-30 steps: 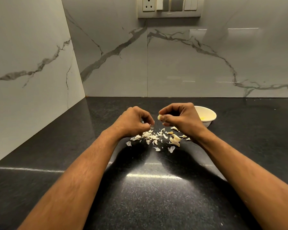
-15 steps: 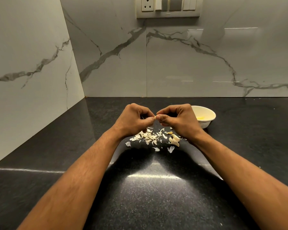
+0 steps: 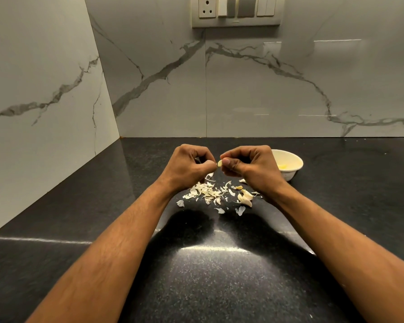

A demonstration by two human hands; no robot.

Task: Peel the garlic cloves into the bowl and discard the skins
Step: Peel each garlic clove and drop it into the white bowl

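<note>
Garlic clove (image 3: pixel 219 163) between both hands' fingers (image 3: pixel 226 162)

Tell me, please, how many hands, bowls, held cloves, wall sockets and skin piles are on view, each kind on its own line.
Hands: 2, left hand and right hand
Bowls: 1, white bowl
Held garlic clove: 1, pinched by the right hand
Wall sockets: 1
Piles of skins: 1, on the counter
Total: 6

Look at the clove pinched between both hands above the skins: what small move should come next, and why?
Probably the left hand should pull the skin off the garlic clove while the right hand holds it. Both pinch it above the loose skins, and it has not reached the bowl.
</note>
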